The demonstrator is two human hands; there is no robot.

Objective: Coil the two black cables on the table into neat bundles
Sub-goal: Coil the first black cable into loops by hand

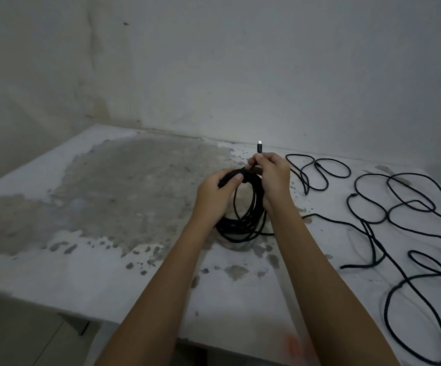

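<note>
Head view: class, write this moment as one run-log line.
left hand grips coiled black cable bundle | right hand pinches silver-tipped plug end | loose black cable sprawled on white table, uncoiled

Bench (55, 273): matt white paint flaked to rough grey patches, coiled cable (238, 229) & loose cable (409, 174) matt black, plug tip (259, 142) shiny metal, wall (240, 62) matt, stained.

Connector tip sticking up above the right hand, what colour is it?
The connector tip is silvery white; the head view shows it best.
</note>
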